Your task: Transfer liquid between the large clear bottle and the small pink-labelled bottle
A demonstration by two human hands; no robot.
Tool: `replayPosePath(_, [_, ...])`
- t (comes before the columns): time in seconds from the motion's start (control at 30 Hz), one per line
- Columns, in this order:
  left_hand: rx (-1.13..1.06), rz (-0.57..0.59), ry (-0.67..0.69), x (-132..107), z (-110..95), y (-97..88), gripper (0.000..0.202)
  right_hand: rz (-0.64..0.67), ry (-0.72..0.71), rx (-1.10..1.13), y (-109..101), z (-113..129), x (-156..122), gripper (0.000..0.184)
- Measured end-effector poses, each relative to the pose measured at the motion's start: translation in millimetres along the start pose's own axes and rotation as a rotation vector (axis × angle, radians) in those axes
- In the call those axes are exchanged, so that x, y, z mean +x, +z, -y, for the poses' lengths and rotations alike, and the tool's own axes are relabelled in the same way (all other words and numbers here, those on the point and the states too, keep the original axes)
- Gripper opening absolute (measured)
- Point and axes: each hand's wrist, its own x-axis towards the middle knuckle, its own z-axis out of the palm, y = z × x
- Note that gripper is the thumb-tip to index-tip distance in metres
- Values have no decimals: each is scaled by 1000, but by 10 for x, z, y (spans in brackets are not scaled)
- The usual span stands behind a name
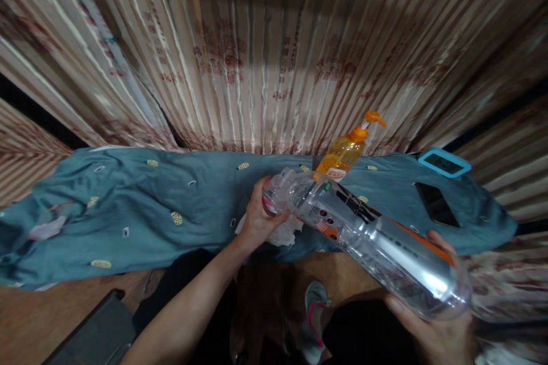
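My right hand (pixel 436 319) is wrapped round the base of a large clear plastic bottle (pixel 398 251) with a silver, black and orange label. The bottle tilts across the view, its neck pointing up and left toward my left hand (pixel 257 217). Those left fingers are closed round a small clear plastic container (pixel 278 191) with a bit of pink on it. Its exact kind is hard to make out. The bottle's neck end is at this container; whether they touch I cannot tell. Crumpled white tissue (pixel 286 232) lies below them on the cloth.
Behind the bottle stands an orange pump bottle (pixel 342 151) on the teal patterned cloth (pixel 214 199). To the right are a blue-framed device (pixel 445 163) and a dark phone (pixel 436 205). A pleated curtain (pixel 265 57) hangs along the back. White tissue (pixel 48 228) lies far left.
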Motion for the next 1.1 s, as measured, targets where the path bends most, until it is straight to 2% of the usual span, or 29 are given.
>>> replayPosePath(0.17, [-11,9,-10,7,21,-2,86,64,-32,-24,-52,6,43,127])
replayPosePath(0.23, [-13,12,-13,10,28,-8,87,44,23,-22,-30,63,32,124])
replayPosePath(0.37, [-15,9,-8,7,38,-6,87,2,17,5,29,161,11,121])
replayPosePath(0.63, [-30,10,-16,9,31,6,87,-11,6,47,31,198,33,120])
replayPosePath(0.83, [-17,8,19,11,35,0,87,-13,9,-7,62,349,36,116])
replayPosePath(0.93, [-4,10,24,8,45,2,86,-15,-2,-3,58,332,42,117])
replayPosePath(1.1, [0,6,26,3,66,14,87,-22,-101,-12,40,221,63,120])
